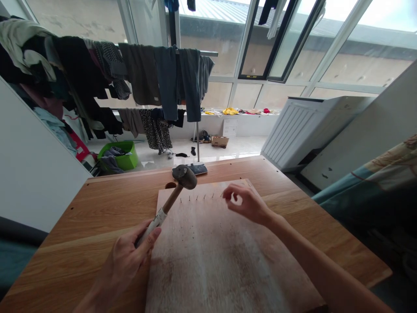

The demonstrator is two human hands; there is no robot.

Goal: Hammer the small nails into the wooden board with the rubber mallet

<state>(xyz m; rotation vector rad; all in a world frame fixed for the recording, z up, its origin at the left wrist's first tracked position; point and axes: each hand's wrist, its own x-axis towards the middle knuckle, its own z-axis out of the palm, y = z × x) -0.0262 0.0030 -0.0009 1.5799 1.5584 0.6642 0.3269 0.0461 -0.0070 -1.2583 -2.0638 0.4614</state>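
A pale wooden board (211,256) lies on a wooden table (107,204) in front of me. Along the board's far edge stands a row of several small nails (200,198). My left hand (125,261) is wrapped round the white-taped handle of a hammer (176,191), whose dark head hovers over the left end of the nail row. My right hand (246,202) pinches a nail at the right end of the row, fingertips pressed together at the board.
A phone (197,168) lies at the table's far edge, behind the hammer head. Beyond the table stand a clothes rack hung with garments (146,78), a green basket (120,156) on the floor and a white appliance (302,126) at the right.
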